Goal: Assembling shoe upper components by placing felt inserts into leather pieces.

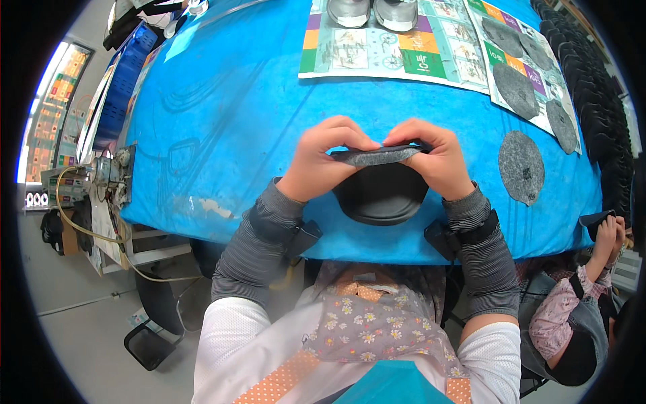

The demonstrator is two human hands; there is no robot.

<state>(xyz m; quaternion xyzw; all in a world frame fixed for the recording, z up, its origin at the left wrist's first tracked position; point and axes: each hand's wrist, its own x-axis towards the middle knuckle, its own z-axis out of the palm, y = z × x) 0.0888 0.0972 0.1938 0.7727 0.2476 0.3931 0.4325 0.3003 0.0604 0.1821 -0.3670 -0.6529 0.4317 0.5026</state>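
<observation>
In front of me, a black, smooth, cup-shaped piece (381,195) hangs just over the blue table cover, its rounded side toward me. Along its upper edge runs a folded strip of grey felt-like material (377,157). My left hand (328,158) pinches the left end of this edge, thumb and fingers closed. At the other end my right hand (434,158) grips the same edge, thumb tips of both hands nearly meeting. What lies inside the fold is hidden by my fingers.
Grey felt-like ovals (521,167) lie at the right, some on printed sheets (481,84). Two shiny dark rounded pieces (396,15) sit at the far edge. Black curved pieces (582,87) are stacked along the right. A blue basket (126,81) stands left; a co-worker's hand (605,239) holds dark material.
</observation>
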